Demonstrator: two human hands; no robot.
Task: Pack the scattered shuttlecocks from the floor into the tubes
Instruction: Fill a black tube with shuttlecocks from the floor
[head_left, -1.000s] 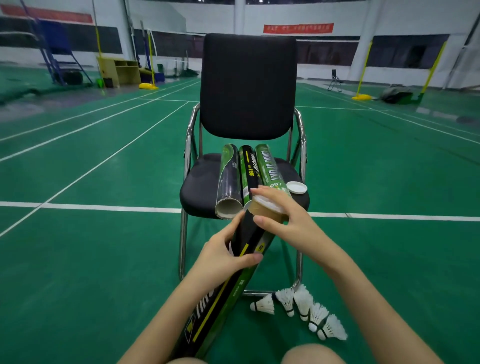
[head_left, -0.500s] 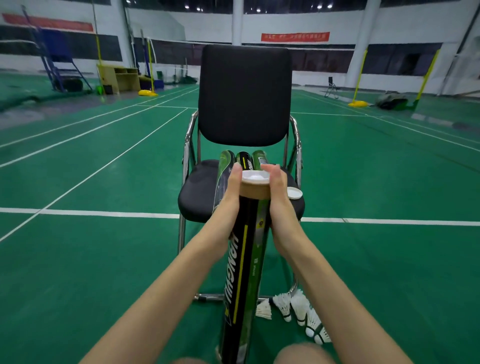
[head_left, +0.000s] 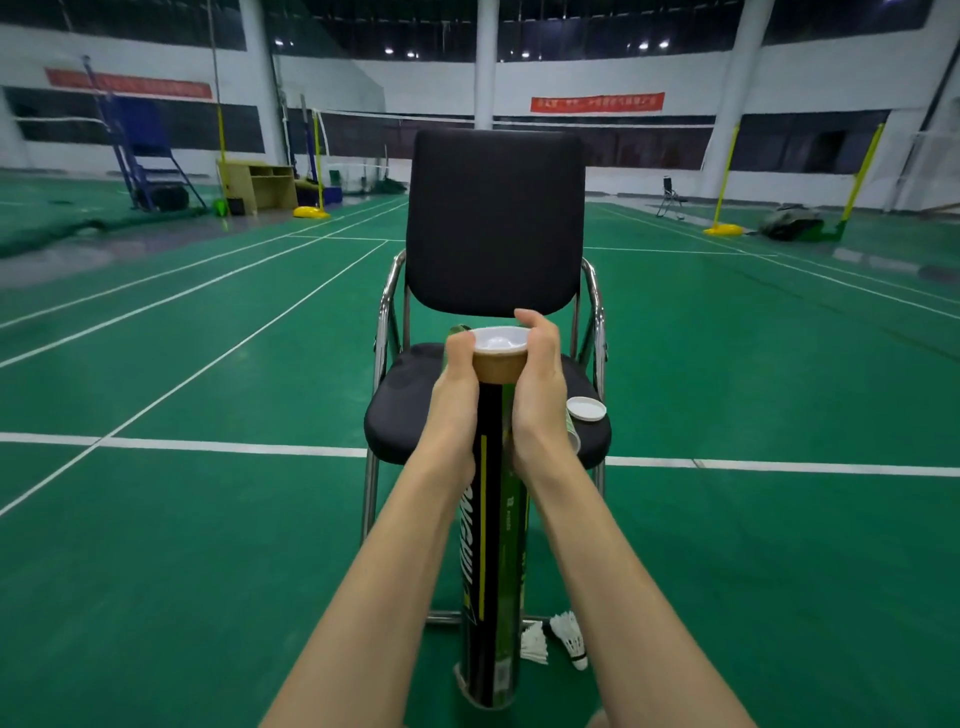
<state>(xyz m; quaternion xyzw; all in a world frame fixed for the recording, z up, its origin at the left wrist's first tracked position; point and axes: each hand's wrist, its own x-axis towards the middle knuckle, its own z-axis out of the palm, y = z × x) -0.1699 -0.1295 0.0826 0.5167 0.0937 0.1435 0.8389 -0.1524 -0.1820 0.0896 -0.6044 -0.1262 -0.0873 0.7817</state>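
A black chair (head_left: 496, 223) fills the middle of the frame, and in front of it a long dark tube (head_left: 493, 545) stands upright at lower centre. The left hand (head_left: 457, 384) and right hand (head_left: 537, 379) grip its open top from either side. Two shuttlecocks (head_left: 563, 636) lie on the green floor (head_left: 182, 519) just right of the tube's base.

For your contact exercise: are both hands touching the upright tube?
Touching. The head view shows the left hand and right hand wrapped against opposite sides of the tube near its open top.

both hands (head_left: 457, 395) (head_left: 537, 384) grip upright tube (head_left: 493, 519) before chair (head_left: 493, 223).
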